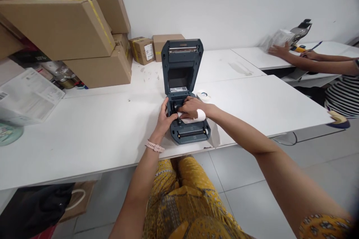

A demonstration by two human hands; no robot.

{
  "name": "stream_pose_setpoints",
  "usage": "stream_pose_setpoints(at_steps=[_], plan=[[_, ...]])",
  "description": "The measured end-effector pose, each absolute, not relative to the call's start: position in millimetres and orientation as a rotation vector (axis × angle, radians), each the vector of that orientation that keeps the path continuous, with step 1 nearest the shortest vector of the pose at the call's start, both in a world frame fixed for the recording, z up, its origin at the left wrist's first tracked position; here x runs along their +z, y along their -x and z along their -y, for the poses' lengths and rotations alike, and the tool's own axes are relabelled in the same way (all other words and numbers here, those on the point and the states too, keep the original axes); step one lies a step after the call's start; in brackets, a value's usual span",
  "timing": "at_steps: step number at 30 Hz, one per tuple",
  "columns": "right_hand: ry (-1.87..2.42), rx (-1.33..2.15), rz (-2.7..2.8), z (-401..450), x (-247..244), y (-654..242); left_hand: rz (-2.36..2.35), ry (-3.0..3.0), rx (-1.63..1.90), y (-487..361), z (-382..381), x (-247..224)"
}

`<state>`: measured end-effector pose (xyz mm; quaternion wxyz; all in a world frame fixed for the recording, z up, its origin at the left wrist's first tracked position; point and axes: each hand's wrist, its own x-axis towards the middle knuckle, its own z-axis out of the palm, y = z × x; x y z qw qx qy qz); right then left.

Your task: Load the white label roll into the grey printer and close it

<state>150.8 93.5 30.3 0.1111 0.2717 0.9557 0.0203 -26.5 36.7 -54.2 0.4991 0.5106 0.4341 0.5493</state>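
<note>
A dark grey label printer (169, 133) stands on the white table with its lid (181, 59) raised. Inside the bay is a roll of white label paper (198, 115), its loose end curving out to the right. My left hand (164, 119) grips the printer's left side, fingers along the outer wall and thumb reaching in by the roll. From the right, my right hand (192, 107) reaches into the bay, its bent fingers on the paper roll and covering part of it. Another white roll (204, 95) lies just behind my right wrist.
Cardboard boxes (97, 69) are stacked at the back left, with smaller ones (142, 50) by the wall. A plastic-wrapped package (33, 95) lies at the left. At right, a co-worker's hand (279, 50) holds a clear package, another a pen. The table's front edge (224, 145) is close.
</note>
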Motion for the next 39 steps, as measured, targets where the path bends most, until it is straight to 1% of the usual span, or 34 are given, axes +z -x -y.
stream_pose_setpoints(at_steps=[6,9,15,19,24,28,36,39], plan=[[-0.829,0.052,-2.808,-90.0,32.6,-149.9,-1.038,-1.238,1.306,26.4,-35.4,-52.6],[-0.911,0.012,-2.94,-80.5,27.3,-156.2,-1.048,-1.229,1.331,25.9,-35.6,-52.4],[-1.036,-0.009,-3.261,-29.3,8.9,-174.4,-1.09,-1.274,1.345,25.9,-34.2,-51.3],[-1.185,0.037,-3.314,4.5,1.8,-177.2,-1.082,-1.31,1.351,27.0,-34.0,-53.0],[-1.37,0.117,-3.306,24.5,-3.7,-171.7,-1.073,-1.324,1.354,27.4,-35.5,-54.8],[-1.496,0.079,-3.334,34.7,-10.5,-167.0,-1.086,-1.31,1.359,27.3,-34.7,-53.5],[-1.512,-0.06,-3.403,53.7,-25.5,-168.3,-1.102,-1.34,1.351,27.5,-33.8,-53.9],[-1.526,-0.061,-3.411,55.7,-27.7,-168.9,-1.102,-1.34,1.35,27.1,-33.9,-53.6]])
